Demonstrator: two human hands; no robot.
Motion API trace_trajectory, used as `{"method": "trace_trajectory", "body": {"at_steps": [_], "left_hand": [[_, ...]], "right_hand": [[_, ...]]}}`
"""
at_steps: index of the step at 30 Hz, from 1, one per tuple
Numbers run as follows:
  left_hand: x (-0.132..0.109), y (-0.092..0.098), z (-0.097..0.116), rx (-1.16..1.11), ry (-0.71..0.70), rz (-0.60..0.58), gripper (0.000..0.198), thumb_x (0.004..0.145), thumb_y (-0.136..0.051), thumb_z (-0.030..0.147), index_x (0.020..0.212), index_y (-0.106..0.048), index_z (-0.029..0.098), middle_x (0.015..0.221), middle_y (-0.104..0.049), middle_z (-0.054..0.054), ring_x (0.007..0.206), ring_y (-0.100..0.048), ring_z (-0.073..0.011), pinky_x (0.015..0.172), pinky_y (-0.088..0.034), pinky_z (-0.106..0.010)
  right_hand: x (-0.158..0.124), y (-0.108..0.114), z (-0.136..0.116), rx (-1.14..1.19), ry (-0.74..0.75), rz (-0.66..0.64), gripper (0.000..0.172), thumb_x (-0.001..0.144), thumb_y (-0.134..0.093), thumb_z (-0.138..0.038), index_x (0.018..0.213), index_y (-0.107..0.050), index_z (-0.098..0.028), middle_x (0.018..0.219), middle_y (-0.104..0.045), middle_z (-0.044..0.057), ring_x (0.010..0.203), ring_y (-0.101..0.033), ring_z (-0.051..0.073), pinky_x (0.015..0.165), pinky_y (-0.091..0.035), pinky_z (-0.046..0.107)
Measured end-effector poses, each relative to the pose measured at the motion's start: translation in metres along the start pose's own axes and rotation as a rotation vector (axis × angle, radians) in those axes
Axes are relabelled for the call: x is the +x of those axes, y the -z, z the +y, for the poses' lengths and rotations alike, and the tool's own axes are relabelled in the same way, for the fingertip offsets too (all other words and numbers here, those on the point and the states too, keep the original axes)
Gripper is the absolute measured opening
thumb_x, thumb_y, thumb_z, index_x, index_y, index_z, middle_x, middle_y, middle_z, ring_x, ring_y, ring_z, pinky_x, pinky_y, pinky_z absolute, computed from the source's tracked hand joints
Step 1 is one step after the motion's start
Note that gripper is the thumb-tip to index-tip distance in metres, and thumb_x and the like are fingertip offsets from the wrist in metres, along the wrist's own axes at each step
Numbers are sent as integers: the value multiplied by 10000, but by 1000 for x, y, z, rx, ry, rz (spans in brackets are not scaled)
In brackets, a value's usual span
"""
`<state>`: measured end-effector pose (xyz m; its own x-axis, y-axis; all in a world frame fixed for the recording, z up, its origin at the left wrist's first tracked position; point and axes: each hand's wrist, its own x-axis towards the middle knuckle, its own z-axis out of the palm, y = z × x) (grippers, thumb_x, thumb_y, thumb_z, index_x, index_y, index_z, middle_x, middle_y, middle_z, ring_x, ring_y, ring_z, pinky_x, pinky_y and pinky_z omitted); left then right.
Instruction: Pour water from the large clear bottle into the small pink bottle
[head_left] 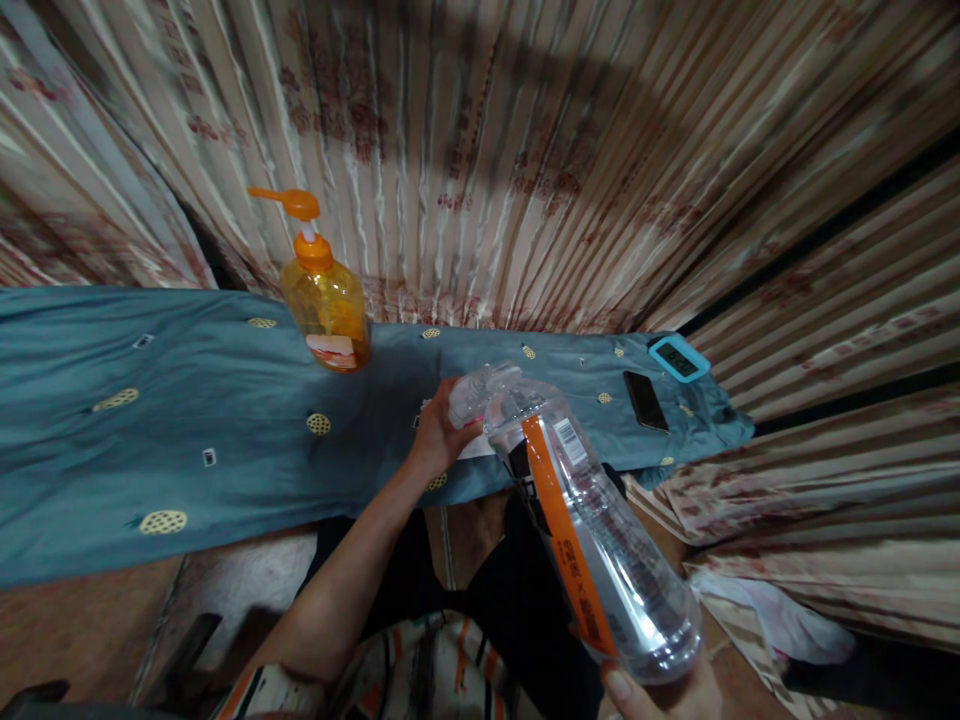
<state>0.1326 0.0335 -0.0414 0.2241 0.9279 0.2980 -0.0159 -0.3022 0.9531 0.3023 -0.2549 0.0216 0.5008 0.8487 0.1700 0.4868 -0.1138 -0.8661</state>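
A clear plastic bottle (592,530) with an orange and black label lies tilted in the air, its cap end pointing toward the table. My left hand (439,430) is closed round the cap at the bottle's neck. My right hand (660,695) shows only partly at the bottom edge, gripping the bottle's base from below. Something white lies on the cloth under my left hand, mostly hidden.
A blue-green cloth (150,420) with yellow dots covers the table. An orange pump dispenser bottle (326,300) stands at its back. A dark phone (645,400) and a turquoise digital clock (679,357) lie at the right end. Striped curtains hang behind and to the right.
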Motion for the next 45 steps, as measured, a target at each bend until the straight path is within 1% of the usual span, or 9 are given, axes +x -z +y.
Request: {"method": "trace_trajectory", "body": {"at_steps": [3,7,12,17,22,25,30,39,45], "left_hand": [[0,0,-1,1,-3,1,516,682,-771,278,1158,-596,185,1014,-724,-51,921,-686,-242,828,-544,-351],[0,-1,-3,-7,-20,10,511,689,-773,292,1157,-599,182,1023,-723,-56,919,-688,-241,825,-543,-350],[0,-1,-4,31,-17,21,498,688,-767,252,1153,-600,186,994,-726,-46,900,-688,-236,810,-546,-347],[0,-1,-4,21,-18,15,508,689,-768,275,1157,-594,183,1028,-717,-58,927,-684,-243,830,-545,-356],[0,-1,-2,6,-9,8,513,688,-774,275,1159,-593,181,995,-722,-52,894,-688,-237,809,-554,-346],[0,-1,-3,-17,-15,-1,513,693,-779,292,1157,-594,176,997,-718,-55,887,-688,-234,799,-556,-343],[0,-2,-8,-23,-37,17,516,699,-785,327,1156,-602,174,1017,-718,-63,913,-686,-240,820,-557,-356],[0,-1,-5,-1,-27,8,512,696,-777,303,1162,-596,187,1026,-716,-59,919,-685,-242,807,-549,-345],[0,-3,-5,-2,-17,13,500,701,-758,311,1152,-590,176,999,-711,-60,886,-679,-239,793,-545,-349]], "right_hand": [[-1,3,2,-56,4,-16,817,695,-875,-388,1403,-557,-132,1212,-766,149,1040,-769,363,771,-662,358],[-2,3,3,-92,53,-51,788,754,-833,-405,1432,-524,-147,1257,-750,141,1066,-765,341,776,-660,334],[0,-1,-1,-35,45,-26,792,727,-847,-399,1417,-543,-156,1226,-762,140,1036,-772,361,763,-670,373],[1,-2,-7,43,31,-6,788,692,-876,-351,1396,-569,-173,1246,-754,142,1057,-762,386,783,-675,411],[0,-2,-3,39,67,-47,785,760,-837,-335,1457,-503,-193,1295,-735,130,1116,-744,367,850,-666,410],[0,-1,2,22,77,-78,775,780,-825,-321,1468,-486,-212,1315,-727,117,1127,-741,350,860,-665,394],[0,-1,2,35,13,-30,802,714,-866,-380,1419,-542,-180,1304,-729,136,1136,-732,380,865,-663,414],[1,4,5,-116,70,-45,811,714,-855,-385,1421,-529,-155,1283,-736,155,1092,-752,372,797,-668,382],[1,2,0,-76,-47,0,824,648,-884,-404,1361,-571,-135,1230,-754,158,1078,-752,386,802,-663,396]]}}
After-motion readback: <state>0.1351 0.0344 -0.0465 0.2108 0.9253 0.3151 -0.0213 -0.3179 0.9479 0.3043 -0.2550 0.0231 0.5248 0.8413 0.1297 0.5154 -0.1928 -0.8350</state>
